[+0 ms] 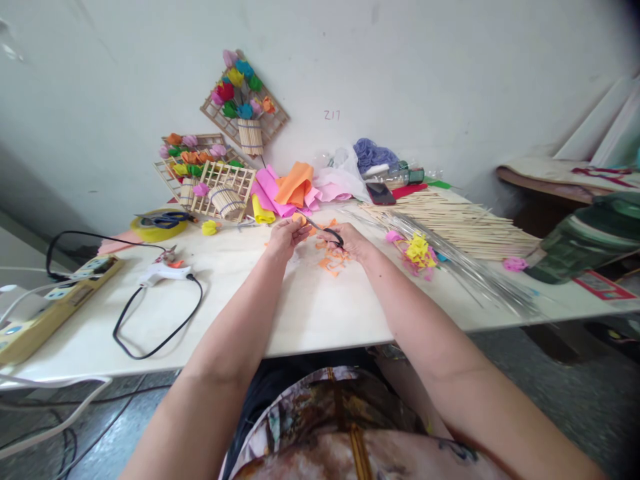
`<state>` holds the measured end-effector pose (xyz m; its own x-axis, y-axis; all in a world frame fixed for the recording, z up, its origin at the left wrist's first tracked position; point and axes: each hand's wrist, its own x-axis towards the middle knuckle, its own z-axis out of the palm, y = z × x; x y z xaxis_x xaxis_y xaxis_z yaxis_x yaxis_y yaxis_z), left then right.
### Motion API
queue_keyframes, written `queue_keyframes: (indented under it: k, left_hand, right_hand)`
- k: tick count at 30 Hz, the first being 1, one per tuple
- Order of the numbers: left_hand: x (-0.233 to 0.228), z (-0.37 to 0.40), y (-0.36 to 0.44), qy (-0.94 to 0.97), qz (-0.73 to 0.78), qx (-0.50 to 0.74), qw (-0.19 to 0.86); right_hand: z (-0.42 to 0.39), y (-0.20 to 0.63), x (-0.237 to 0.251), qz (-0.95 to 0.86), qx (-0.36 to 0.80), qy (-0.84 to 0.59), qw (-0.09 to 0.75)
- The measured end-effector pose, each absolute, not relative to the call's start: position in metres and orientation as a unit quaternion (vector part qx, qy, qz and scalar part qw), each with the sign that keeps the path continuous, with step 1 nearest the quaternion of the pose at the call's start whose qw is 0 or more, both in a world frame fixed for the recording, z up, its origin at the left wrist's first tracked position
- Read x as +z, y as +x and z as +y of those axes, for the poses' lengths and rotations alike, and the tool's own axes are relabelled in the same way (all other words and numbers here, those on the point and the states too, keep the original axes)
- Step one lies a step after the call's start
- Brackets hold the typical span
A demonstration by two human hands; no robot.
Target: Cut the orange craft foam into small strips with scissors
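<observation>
My left hand (286, 238) pinches a small piece of orange crepe paper (299, 219) above the middle of the table. In my right hand (354, 243) is a pair of scissors (334, 235) with dark handles, its blades pointing left toward the paper. My fingers partly hide the handles. Loose orange paper scraps (331, 261) lie on the table under and between both hands. Behind them rest a folded orange crepe sheet (295, 185), a pink sheet (270, 190) and a yellow roll (263, 210).
At left are a white glue gun (165, 272) with a looped black cord, a power strip (65, 300) and yellow tape (159, 230). Bamboo sticks (450, 223), metal wires (450, 257) and a green bottle (585, 237) occupy the right. Stick lattices with paper flowers (245, 100) lean on the wall.
</observation>
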<state>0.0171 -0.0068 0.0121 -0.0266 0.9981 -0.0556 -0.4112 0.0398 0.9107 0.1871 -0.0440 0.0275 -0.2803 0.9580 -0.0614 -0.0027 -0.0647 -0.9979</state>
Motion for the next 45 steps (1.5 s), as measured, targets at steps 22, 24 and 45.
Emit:
queue_keyframes:
  k: [22, 24, 45]
  left_hand:
    - [0.011, -0.005, 0.015, 0.402, 0.392, 0.554, 0.615]
    - [0.010, -0.004, 0.015, 0.402, 0.391, 0.553, 0.616]
    - [0.011, -0.003, 0.015, 0.360, 0.412, 0.589, 0.594]
  right_hand:
    - [-0.045, 0.193, 0.030, -0.531, 0.601, -0.437, 0.408]
    - [-0.045, 0.193, 0.032, -0.537, 0.594, -0.443, 0.403]
    - [-0.042, 0.191, 0.026, -0.554, 0.587, -0.434, 0.400]
